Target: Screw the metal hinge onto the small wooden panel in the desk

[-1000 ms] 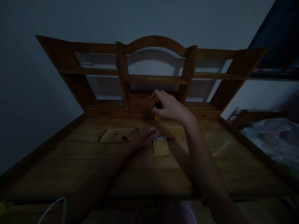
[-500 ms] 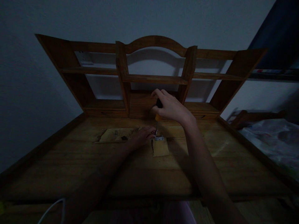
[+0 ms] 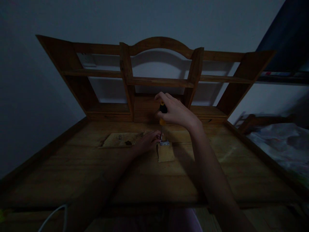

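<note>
My right hand (image 3: 177, 110) is wrapped round the yellow-and-black handle of a screwdriver (image 3: 162, 121), which stands nearly upright. Its shaft runs down to the left end of a small metal hinge (image 3: 164, 143). The hinge lies along the far edge of a small, pale, squarish piece of wood (image 3: 166, 154). My left hand (image 3: 148, 141) lies low on the desktop, its fingers and thumb closed at the hinge's left end, beside the screwdriver tip. Whether a screw sits under the tip is too small and dark to see.
A long, pale, rough-edged wood strip (image 3: 117, 140) lies partly under my left hand. Wooden shelves (image 3: 159, 82) rise at the back of the wooden desktop (image 3: 135, 190). A white cable (image 3: 54, 214) is at lower left, and translucent plastic sheeting (image 3: 282, 141) is at right.
The screwdriver handle has turned slightly in my right hand, with more of its black and yellow top showing. My left hand and the hinge stay nearly in place.
</note>
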Available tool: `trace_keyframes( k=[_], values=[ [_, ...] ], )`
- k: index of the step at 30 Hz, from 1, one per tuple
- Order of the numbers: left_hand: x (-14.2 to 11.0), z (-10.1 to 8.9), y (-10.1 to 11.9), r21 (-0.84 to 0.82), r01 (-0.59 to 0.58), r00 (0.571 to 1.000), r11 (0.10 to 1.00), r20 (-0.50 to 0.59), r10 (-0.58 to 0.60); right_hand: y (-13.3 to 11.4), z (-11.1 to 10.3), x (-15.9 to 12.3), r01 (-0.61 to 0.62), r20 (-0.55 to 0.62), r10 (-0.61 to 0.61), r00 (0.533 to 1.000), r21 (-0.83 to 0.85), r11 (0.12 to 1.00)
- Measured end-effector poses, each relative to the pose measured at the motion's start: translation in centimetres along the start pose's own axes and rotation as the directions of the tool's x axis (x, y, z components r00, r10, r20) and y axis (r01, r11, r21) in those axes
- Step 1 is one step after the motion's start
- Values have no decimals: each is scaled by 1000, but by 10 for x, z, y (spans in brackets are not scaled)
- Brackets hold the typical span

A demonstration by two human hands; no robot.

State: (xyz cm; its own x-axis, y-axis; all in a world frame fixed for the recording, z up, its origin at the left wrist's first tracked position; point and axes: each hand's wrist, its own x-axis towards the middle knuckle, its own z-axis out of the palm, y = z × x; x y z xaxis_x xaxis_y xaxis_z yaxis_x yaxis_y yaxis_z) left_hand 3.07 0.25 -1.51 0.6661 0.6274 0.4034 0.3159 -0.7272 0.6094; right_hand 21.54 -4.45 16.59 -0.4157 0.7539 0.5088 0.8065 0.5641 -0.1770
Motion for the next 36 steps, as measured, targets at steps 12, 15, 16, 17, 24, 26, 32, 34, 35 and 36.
trace_keyframes(
  k=[12,15,16,17,24,26,32,34,35,36],
  values=[
    [2,2,-2,-16,-3,1000,1000,17,3,-1,1,-1,-14,0,14,1000,6,1000],
    [1,1,-1,-16,8,1000,1000,20,-7,-4,-1,-1,-5,12,4,1000,30,1000],
    [1,1,0,-17,9,1000,1000,23,-8,-5,-2,-2,-5,19,4,1000,37,999],
    [1,1,0,-19,8,1000,1000,24,-8,-5,-1,-2,-7,23,6,1000,41,999],
    [1,-1,4,-88,0,999,996,45,4,0,5,-1,-9,-26,9,1000,33,999],
    [1,-1,3,-112,0,999,994,45,5,2,5,0,4,-17,-3,1000,52,999],
    [1,3,-6,-125,-37,999,991,26,41,2,3,-1,32,1,-33,999,120,992],
    [2,4,-8,-127,-36,999,991,23,40,2,2,-2,25,8,-26,1000,131,991],
    [2,4,-8,-131,-37,999,991,25,41,2,1,-2,13,11,-14,1000,127,992],
    [2,4,-7,-135,-39,999,990,28,43,2,1,-2,-3,10,2,1000,117,993]
  ],
)
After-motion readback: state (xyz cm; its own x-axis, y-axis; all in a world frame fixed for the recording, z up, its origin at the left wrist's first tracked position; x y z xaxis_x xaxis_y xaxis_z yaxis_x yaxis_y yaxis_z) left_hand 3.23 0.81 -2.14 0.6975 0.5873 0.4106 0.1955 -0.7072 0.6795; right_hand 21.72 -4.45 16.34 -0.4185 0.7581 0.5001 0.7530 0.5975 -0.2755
